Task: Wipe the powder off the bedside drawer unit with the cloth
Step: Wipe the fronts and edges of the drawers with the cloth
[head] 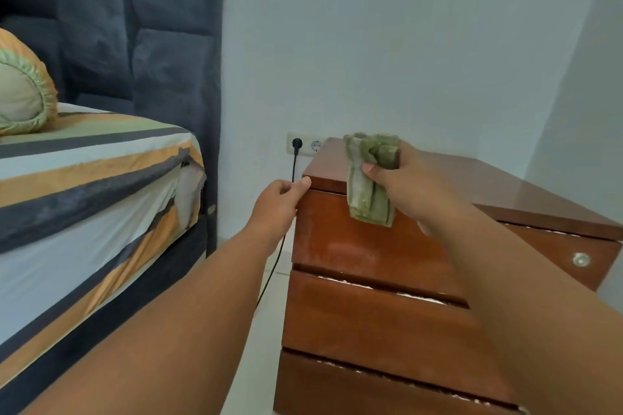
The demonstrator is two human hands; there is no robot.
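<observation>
The bedside drawer unit (364,313) is glossy reddish-brown wood and stands against the white wall. White powder (357,282) lies along the ledges between its panels. My right hand (401,178) grips a bunched green cloth (369,175) over the unit's top near edge, and the cloth's loose end hangs down against the upper panel. My left hand (278,204) rests at the unit's top left corner, thumb touching the edge, fingers curled, holding nothing I can see.
A bed (84,195) with a striped sheet and a dark padded headboard (141,44) stands close on the left. A black cable (273,266) runs down from a wall socket (303,145) through the narrow gap. A round knob (580,259) shows on the unit's right face.
</observation>
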